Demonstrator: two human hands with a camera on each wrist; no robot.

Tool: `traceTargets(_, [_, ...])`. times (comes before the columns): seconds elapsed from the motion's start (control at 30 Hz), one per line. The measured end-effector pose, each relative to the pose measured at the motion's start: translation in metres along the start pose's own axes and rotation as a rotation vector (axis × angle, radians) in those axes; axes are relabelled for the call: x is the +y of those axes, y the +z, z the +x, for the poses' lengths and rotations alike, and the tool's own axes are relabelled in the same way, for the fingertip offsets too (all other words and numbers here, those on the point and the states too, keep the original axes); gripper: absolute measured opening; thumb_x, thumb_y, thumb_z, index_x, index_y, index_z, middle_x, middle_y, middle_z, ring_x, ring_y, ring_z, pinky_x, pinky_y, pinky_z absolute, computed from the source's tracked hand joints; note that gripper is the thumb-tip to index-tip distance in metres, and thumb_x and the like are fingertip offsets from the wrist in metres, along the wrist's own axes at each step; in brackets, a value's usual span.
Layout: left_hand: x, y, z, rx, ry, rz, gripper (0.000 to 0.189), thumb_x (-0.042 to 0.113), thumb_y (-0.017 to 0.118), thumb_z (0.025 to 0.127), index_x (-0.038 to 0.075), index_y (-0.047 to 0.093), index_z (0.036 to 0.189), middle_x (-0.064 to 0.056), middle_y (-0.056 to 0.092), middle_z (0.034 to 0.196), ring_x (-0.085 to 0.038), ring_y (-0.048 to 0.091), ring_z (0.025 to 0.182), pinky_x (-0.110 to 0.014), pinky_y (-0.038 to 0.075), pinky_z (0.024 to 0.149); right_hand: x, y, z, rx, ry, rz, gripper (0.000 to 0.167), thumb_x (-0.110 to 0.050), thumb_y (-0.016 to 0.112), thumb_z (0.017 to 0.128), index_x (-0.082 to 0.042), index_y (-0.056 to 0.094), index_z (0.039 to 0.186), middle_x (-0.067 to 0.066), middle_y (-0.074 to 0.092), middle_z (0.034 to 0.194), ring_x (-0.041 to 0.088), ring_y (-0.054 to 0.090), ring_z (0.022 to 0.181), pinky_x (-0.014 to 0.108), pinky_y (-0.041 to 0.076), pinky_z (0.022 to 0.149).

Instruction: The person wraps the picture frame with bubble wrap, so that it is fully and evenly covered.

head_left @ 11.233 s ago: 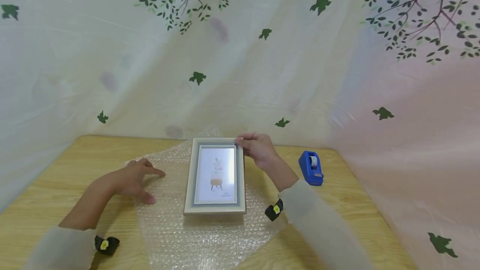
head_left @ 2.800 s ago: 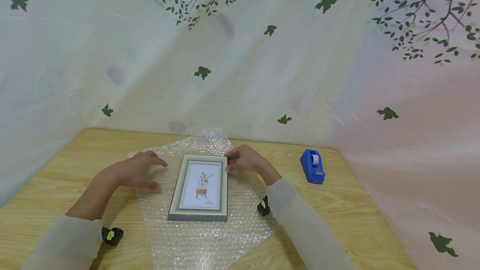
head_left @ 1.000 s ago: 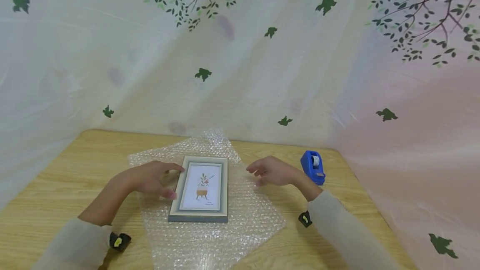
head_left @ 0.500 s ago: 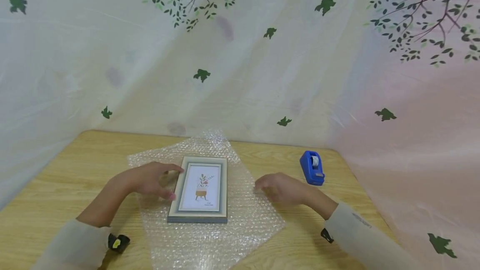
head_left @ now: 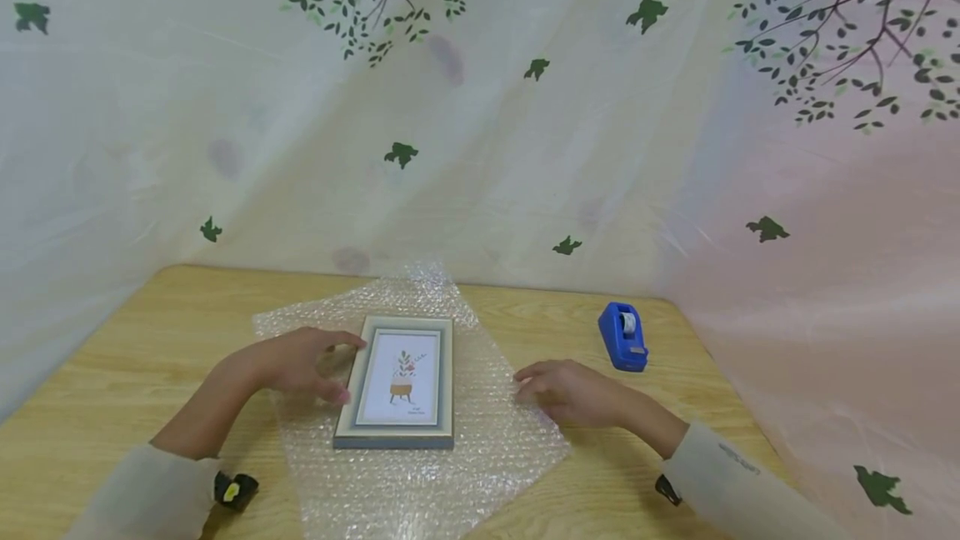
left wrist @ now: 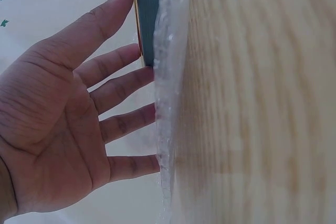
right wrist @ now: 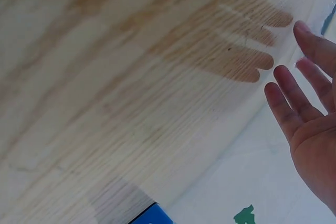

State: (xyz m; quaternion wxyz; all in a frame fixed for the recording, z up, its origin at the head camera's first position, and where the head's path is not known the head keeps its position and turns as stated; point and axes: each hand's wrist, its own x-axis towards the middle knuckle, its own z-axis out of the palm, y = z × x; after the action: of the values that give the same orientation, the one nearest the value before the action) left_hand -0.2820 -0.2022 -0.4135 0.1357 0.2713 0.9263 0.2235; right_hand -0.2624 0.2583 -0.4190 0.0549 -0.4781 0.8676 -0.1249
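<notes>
A pale picture frame (head_left: 401, 390) with a plant print lies face up on a sheet of bubble wrap (head_left: 491, 432). My left hand (head_left: 300, 365) touches the frame's left side, thumb and index finger spread along it. In the left wrist view the fingers of the left hand (left wrist: 68, 114) are extended, with the thumb and index tips at the frame's blue-grey edge (left wrist: 148, 19) and the other fingertips against the bubble wrap (left wrist: 170, 77). At the sheet's right edge hovers my right hand (head_left: 573, 394), fingers loosely bent. In the right wrist view the right hand (right wrist: 315, 129) holds nothing.
A blue tape dispenser (head_left: 624, 338) stands at the table's right, beyond the right hand; its corner (right wrist: 152, 216) shows in the right wrist view. The wooden table (head_left: 142, 348) ends at a pale curtain (head_left: 480, 148) printed with leaves.
Earlier the right hand held the frame, then set it lower and left on the bubble wrap. It let go and moved right to the sheet's edge, while the left hand came to the frame's left side.
</notes>
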Motion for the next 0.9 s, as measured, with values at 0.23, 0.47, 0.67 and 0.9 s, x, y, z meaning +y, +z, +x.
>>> traceTargets(0.23, [0.002,0.000,-0.001,-0.003,-0.010,0.005,0.083,0.053,0.085,0.078,0.015,0.055,0.146,-0.022,0.055,0.146,-0.049,0.047,0.135,-0.068,0.039,0.106,0.001,0.002,-0.004,0.067,-0.021,0.030,0.030,0.003,0.068,0.094,-0.013,0.075,0.119,0.013,0.067,0.134,0.029,0.064,0.122,0.043,0.054,0.100])
traceTargets(0.47, [0.004,0.000,-0.002,-0.004,-0.019,0.004,0.084,0.054,0.084,0.078,0.015,0.054,0.147,-0.023,0.054,0.147,-0.050,0.046,0.136,-0.069,0.039,0.106,-0.001,-0.003,0.003,0.149,-0.035,0.098,0.028,0.005,0.064,0.096,-0.012,0.072,0.117,0.011,0.068,0.130,0.028,0.065,0.121,0.044,0.054,0.100])
traceTargets(0.67, [0.003,0.000,-0.002,-0.006,-0.018,0.004,0.084,0.053,0.084,0.079,0.016,0.054,0.147,-0.022,0.054,0.147,-0.049,0.046,0.136,-0.068,0.039,0.106,-0.011,-0.016,0.020,0.230,-0.072,0.107,0.023,-0.001,0.068,0.096,-0.015,0.070,0.114,0.007,0.070,0.127,0.025,0.066,0.117,0.042,0.055,0.096])
traceTargets(0.9, [0.002,0.000,0.000,-0.008,-0.016,0.000,0.083,0.053,0.085,0.078,0.016,0.055,0.147,-0.021,0.054,0.148,-0.049,0.046,0.137,-0.068,0.039,0.107,-0.024,-0.025,0.046,0.269,-0.095,0.123,0.015,-0.014,0.065,0.101,-0.014,0.069,0.116,0.004,0.070,0.123,0.020,0.065,0.115,0.040,0.054,0.097])
